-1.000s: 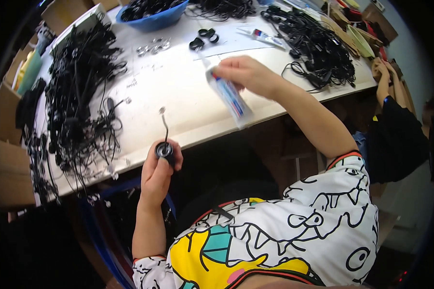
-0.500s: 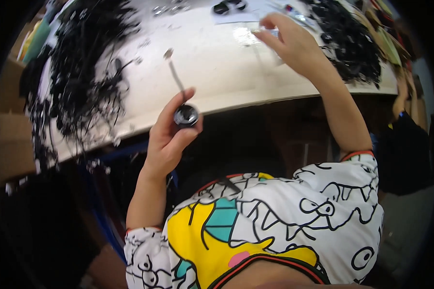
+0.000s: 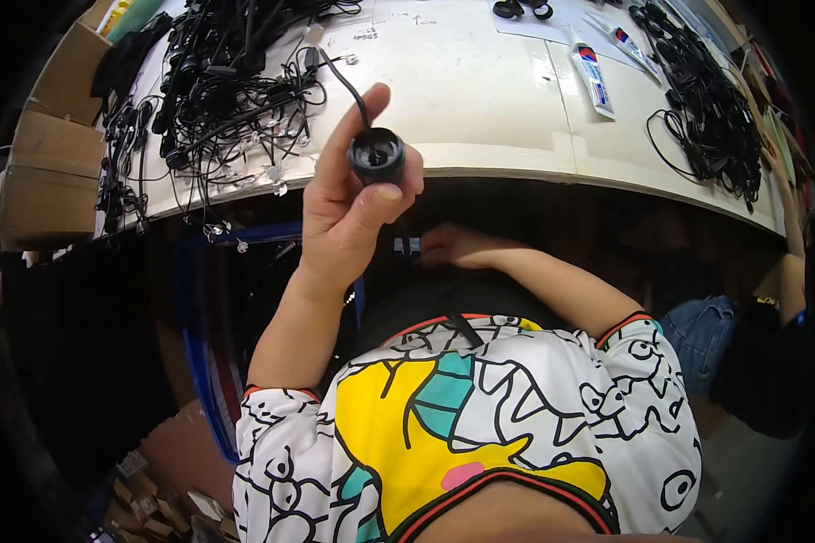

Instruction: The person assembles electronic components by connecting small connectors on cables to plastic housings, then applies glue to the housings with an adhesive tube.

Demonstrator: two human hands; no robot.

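Note:
My left hand [image 3: 358, 195] is wrapped round a short black cylindrical housing [image 3: 377, 156], its hollow end facing up. A thin black cable [image 3: 346, 83] runs out of that opening and over the index finger, with a small pale end piece [image 3: 313, 36] above the table. Below the table edge, my right hand [image 3: 453, 246] has its fingers pinched together beside a small light-blue piece [image 3: 407, 244]. A dark strand seems to hang there under the housing; the shadow hides what the fingers hold.
Tangled black cables [image 3: 235, 90] heap on the left of the white table [image 3: 462, 100], some hanging over its edge. More cables [image 3: 715, 118] lie at the right, beside two white tubes [image 3: 592, 80]. Cardboard boxes [image 3: 52, 154] stand far left, and another person's arm [image 3: 792, 217] shows far right.
My right hand has come from above the table's far right down below its front edge, under the left hand. The left hand keeps hold of the housing. The view has shifted.

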